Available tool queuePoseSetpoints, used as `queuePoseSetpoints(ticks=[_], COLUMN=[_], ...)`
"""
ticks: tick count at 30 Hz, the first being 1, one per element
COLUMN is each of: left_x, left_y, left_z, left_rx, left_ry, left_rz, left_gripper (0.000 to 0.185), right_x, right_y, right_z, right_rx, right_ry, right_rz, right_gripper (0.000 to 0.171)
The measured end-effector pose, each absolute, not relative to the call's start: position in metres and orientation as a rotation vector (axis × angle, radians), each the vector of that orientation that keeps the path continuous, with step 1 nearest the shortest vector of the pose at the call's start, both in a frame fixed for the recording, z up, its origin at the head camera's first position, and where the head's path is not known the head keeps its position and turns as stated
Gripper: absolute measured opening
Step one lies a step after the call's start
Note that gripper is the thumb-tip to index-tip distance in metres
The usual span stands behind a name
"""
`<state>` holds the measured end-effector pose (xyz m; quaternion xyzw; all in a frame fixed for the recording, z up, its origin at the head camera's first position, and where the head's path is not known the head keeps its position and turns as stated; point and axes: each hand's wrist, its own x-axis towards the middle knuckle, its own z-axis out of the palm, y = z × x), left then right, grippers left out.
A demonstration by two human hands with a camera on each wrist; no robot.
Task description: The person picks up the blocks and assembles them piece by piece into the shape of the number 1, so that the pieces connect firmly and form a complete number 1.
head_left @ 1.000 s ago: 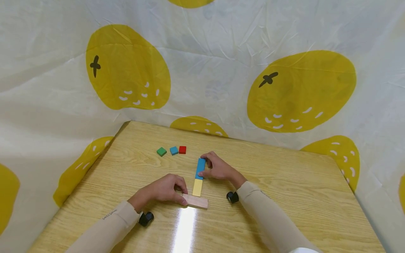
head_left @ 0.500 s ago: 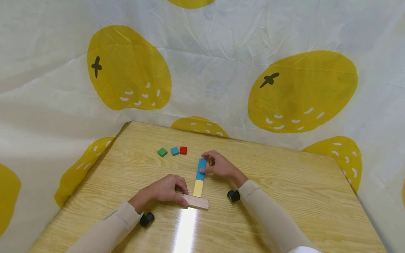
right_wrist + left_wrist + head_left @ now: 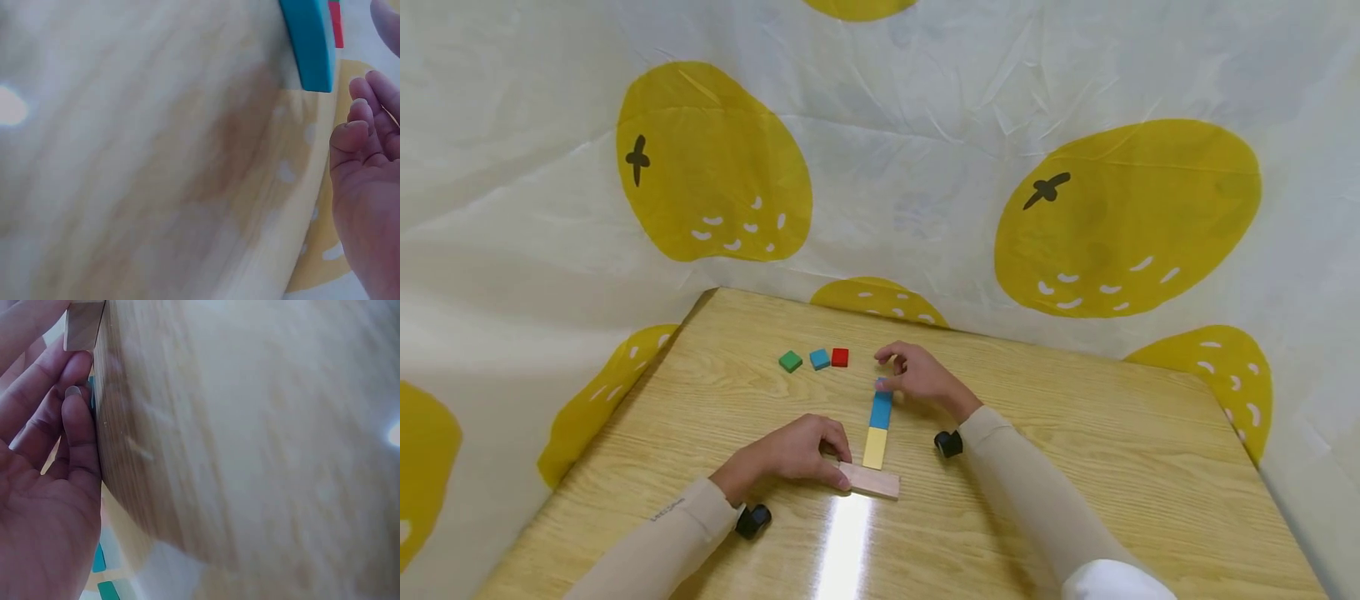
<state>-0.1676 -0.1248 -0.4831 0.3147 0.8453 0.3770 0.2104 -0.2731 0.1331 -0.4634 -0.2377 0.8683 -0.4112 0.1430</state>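
Three flat blocks lie together on the wooden table (image 3: 1075,467): a plain wood block (image 3: 870,481) lies crosswise at the near end, and a yellow block (image 3: 875,447) and a long blue block (image 3: 881,410) run away from it in a line. My left hand (image 3: 793,454) pinches the left end of the wood block (image 3: 84,325). My right hand (image 3: 917,375) hovers at the far end of the blue block (image 3: 309,44). Its fingers (image 3: 359,125) are loosely curled and stand apart from that block.
Three small cubes stand in a row at the back of the table: green (image 3: 790,361), blue (image 3: 819,359) and red (image 3: 840,357). A white cloth with yellow fruit prints (image 3: 1120,217) closes in the table on the left, back and right.
My right hand let go of the blue block's side and drew back to its far end. My left hand stayed on the wood block.
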Motion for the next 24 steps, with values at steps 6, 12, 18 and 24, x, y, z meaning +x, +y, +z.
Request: queuePoseSetpoints(ticks=[6, 12, 18, 24], left_x=[-0.167, -0.168, -0.169, -0.168], left_y=[-0.125, -0.126, -0.126, -0.125], left_z=[-0.482, -0.482, -0.483, -0.481], left_rx=[0.873, 0.871, 0.866, 0.863], left_ry=[2.348, 2.341, 2.342, 2.346], left_rz=[1.05, 1.046, 1.047, 1.039], left_gripper=[0.016, 0.016, 0.016, 0.017], right_x=[-0.28, -0.288, -0.294, -0.296], right_y=[0.123, 0.113, 0.1, 0.09], right_z=[-0.459, -0.456, -0.447, -0.442], right_rx=[-0.673, -0.679, -0.641, -0.613], right_ry=[2.533, 2.569, 2.577, 2.575], right_rz=[-1.155, -1.099, -1.071, -1.045], right_gripper=[0.047, 0.046, 0.044, 0.044])
